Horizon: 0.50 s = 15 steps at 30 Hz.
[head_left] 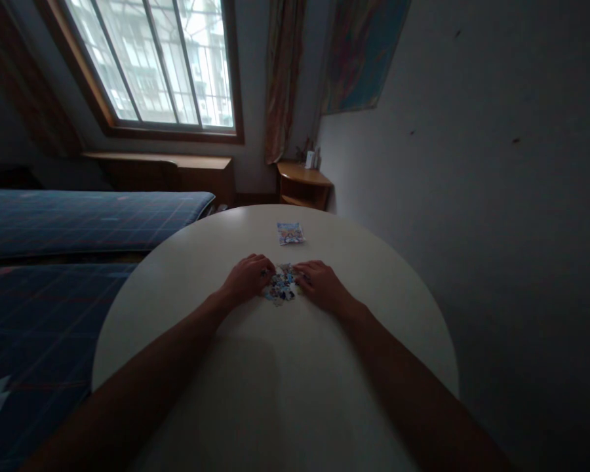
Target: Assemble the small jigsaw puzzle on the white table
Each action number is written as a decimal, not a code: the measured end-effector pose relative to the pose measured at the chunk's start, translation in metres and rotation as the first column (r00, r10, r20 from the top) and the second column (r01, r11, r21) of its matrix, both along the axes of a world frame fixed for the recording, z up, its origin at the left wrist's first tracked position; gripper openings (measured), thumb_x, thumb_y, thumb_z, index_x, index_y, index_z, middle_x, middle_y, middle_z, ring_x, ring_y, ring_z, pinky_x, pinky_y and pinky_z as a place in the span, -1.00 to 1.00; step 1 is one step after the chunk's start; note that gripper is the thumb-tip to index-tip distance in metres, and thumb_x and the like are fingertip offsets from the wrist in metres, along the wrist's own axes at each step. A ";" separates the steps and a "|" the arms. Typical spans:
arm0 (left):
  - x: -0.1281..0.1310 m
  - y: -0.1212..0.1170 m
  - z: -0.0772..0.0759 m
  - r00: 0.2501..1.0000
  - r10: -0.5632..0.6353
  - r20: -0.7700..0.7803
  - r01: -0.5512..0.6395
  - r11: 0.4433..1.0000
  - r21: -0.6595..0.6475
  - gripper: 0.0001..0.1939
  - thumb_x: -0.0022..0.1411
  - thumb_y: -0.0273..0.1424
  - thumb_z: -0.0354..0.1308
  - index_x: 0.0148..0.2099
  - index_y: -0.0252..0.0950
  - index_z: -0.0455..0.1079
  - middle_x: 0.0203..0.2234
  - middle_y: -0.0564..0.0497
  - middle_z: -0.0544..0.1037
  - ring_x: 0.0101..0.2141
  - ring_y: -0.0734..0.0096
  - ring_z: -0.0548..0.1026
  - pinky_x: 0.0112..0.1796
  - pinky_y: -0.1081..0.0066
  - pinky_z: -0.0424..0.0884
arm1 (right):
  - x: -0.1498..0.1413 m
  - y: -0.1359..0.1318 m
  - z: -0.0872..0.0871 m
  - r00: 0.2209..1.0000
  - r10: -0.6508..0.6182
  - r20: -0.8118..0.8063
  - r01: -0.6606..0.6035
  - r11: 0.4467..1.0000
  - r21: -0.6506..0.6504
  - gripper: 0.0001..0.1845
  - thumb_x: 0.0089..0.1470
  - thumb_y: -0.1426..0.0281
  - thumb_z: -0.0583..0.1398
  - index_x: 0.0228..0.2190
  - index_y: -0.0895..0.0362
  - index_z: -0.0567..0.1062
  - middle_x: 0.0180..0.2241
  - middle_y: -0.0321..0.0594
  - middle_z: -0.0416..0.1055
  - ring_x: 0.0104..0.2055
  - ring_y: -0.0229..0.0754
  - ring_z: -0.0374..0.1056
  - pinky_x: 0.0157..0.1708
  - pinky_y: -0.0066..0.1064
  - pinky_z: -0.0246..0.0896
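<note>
The print on the packet [290, 233] is too small to read; it is a flat, roughly square sachet with a busy, multicoloured picture on pale blue, lying just beyond the pieces [282, 288]. These are small, thin and irregular, in blue, white and dark tones, heaped near the middle of a smooth, round, off-white table [191, 252]. The left hand [248, 276] curls its fingers at the heap's left edge, the right hand [320, 283] at its right; whether either grips a piece cannot be told. Left of the table is checked blue fabric [88, 219]; beyond it, a wooden corner shelf [305, 174] with a rounded front.
</note>
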State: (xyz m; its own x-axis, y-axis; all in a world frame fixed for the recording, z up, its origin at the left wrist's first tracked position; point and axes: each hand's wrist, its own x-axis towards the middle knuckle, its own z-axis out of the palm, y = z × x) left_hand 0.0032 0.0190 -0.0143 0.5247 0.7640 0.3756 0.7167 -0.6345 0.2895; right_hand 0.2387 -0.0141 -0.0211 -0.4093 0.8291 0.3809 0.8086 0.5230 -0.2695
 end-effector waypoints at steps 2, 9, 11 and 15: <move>0.000 -0.001 0.002 1.000 0.026 -0.006 -0.026 1.000 0.011 -0.89 0.22 -0.47 0.14 -0.23 -0.23 0.49 -0.22 -0.04 0.58 -0.16 0.22 0.46 -0.07 0.28 0.37 | -0.001 0.001 -0.002 0.999 0.044 0.012 -0.044 0.999 0.005 -0.66 0.28 0.37 0.11 0.04 0.10 0.50 0.06 -0.12 0.47 0.12 -0.06 0.29 0.15 -0.18 0.12; -0.001 -0.001 0.002 0.999 0.045 -0.028 -0.045 0.999 0.019 -0.88 0.20 -0.47 0.14 -0.27 -0.23 0.51 -0.23 -0.06 0.58 -0.16 0.19 0.46 -0.05 0.24 0.37 | 0.002 0.001 0.000 0.998 0.033 -0.046 -0.032 0.999 0.021 -0.81 0.20 0.40 0.20 -0.19 0.09 0.61 -0.12 -0.14 0.57 0.00 -0.10 0.37 0.07 -0.23 0.19; -0.001 -0.002 0.001 0.999 0.040 -0.025 -0.040 0.999 0.020 -0.87 0.21 -0.44 0.14 -0.25 -0.22 0.53 -0.23 -0.07 0.58 -0.16 0.19 0.46 -0.03 0.23 0.36 | 0.002 0.002 0.000 0.999 0.009 -0.053 -0.008 1.000 0.020 -0.85 0.16 0.41 0.23 -0.23 0.10 0.61 -0.15 -0.12 0.57 -0.04 -0.09 0.39 0.04 -0.23 0.21; 0.002 -0.004 -0.002 1.000 -0.003 -0.006 0.003 1.000 0.017 -0.81 0.25 -0.35 0.14 -0.14 -0.19 0.55 -0.17 -0.05 0.57 -0.12 0.20 0.46 0.01 0.23 0.34 | 0.002 0.003 -0.002 0.998 -0.007 -0.060 0.008 1.000 0.015 -0.87 0.13 0.41 0.25 -0.26 0.10 0.61 -0.16 -0.14 0.57 -0.07 -0.09 0.40 0.01 -0.24 0.23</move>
